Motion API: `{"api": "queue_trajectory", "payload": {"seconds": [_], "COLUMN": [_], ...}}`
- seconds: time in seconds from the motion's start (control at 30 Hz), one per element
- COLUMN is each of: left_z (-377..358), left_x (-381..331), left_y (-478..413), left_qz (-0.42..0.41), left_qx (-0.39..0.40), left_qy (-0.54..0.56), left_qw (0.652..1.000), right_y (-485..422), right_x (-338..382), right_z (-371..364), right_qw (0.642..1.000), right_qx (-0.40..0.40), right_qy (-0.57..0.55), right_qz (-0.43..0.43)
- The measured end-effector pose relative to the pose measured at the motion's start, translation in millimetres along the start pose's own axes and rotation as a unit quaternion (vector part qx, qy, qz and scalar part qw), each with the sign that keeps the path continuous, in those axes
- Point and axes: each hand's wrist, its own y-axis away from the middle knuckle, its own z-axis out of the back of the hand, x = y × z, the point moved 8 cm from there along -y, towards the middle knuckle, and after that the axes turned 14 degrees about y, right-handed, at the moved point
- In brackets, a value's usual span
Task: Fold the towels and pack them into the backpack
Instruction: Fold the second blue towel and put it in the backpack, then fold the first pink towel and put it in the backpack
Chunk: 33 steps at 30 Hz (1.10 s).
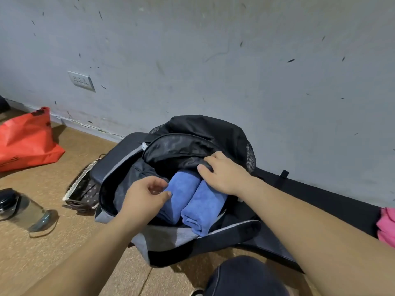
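Observation:
A black and grey backpack (192,233) lies open on the floor against the wall. Two rolled blue towels sit side by side in its main compartment, the left towel (181,189) deeper in, the right towel (203,206) poking out over the front edge. My right hand (224,174) grips the black upper flap (181,150) at the top of the opening, just above the towels. My left hand (145,195) hovers over the left towel, fingers loosely curled, thumb tip by the cloth, holding nothing I can make out.
A red bag (27,139) lies at the left by the wall. A clear water bottle (23,210) lies on the wooden floor, and a dotted pouch (85,189) lies beside the backpack. Pink cloth (386,225) shows at the right edge on a black mat (320,201). My knee (245,276) is at the bottom.

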Motion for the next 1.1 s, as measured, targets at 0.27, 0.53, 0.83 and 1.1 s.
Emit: {"api": "queue_trajectory", "payload": {"seconds": [0.27, 0.53, 0.83, 1.1], "left_z": [1.8, -147.0, -321.2, -405.9], "left_x": [-68.3, -149.9, -169.1, -137.6], "left_y": [52.3, 135.5, 189.8, 209.2], "left_qz": [-0.093, -0.145, -0.095, -0.066], "left_qx": [-0.001, 0.163, 0.311, 0.357], "left_qy": [0.036, 0.097, 0.085, -0.015], "left_qw": [0.995, 0.971, 0.942, 0.932], "right_y": [55.3, 151.8, 257.6, 348.4], "right_x": [-4.8, -93.0, -267.4, -426.1], "right_z": [65.3, 73.5, 39.1, -14.4], "right_qw": [0.985, 0.983, 0.957, 0.883], "right_qx": [-0.163, -0.117, -0.092, -0.165], "right_qy": [-0.025, -0.136, -0.19, -0.153], "right_qz": [0.042, -0.032, -0.199, -0.411]}}
